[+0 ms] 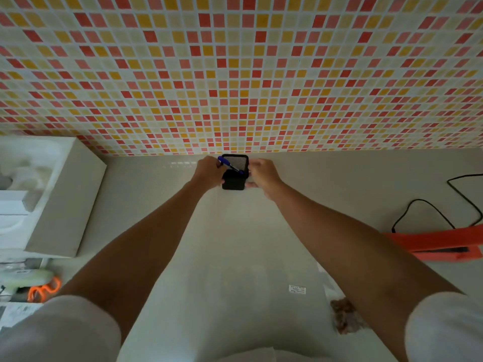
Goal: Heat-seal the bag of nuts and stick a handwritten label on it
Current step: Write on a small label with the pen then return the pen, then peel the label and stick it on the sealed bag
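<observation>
Orange sealer (433, 244) lies right, white box (65, 199) left. We clasp the mesh holder (234, 180) (blue pen (231, 165) inside) with left hand (209, 171) and right hand (262, 176), fingers curled round it. Our right arm half hides the bag of nuts (345, 316) on the near counter.

A pale grey surface (235, 244) runs back to a tiled wall (235, 74). A black mesh holder (234, 181) stands at the far edge. An orange heat sealer (431, 242) and its black cord (428, 205) lie at right. A white label (297, 289) and a bag of nuts (345, 316) lie at the near side, and a white box (65, 199) sits at left.
</observation>
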A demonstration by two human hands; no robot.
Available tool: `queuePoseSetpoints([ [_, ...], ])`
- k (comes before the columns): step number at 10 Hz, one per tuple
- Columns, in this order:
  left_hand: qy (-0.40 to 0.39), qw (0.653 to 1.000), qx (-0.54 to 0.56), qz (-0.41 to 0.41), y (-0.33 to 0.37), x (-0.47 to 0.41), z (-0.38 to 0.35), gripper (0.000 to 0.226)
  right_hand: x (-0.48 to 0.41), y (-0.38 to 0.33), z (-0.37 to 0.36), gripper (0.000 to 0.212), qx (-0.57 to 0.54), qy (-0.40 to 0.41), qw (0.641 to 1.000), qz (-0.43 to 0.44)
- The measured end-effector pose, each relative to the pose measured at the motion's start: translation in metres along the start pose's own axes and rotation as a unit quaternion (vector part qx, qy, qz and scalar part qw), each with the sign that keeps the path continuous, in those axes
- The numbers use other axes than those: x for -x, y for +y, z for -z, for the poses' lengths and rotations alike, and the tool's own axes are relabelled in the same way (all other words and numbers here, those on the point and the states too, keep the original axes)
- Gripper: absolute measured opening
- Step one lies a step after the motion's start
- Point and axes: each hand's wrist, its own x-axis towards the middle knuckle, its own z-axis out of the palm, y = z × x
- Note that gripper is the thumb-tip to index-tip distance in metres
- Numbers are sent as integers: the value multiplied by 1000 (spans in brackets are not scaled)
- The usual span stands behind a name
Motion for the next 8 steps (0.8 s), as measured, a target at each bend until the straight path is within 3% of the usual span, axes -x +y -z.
queuePoseSetpoints([
  [4,14,998,35,53,9,-13,-2,34,1,-15,7,33,-17,-21,1000,3],
  [5,33,996,-21,77,18,-4,0,35,10,-14,14,37,-29,-22,999,4],
  [7,155,988,-9,27,36,28,-7,57,33,0,38,38,-12,6,999,41],
  [8,147,988,37,-38,45,57,-22,40,57,14,62,30,0,15,997,73],
])
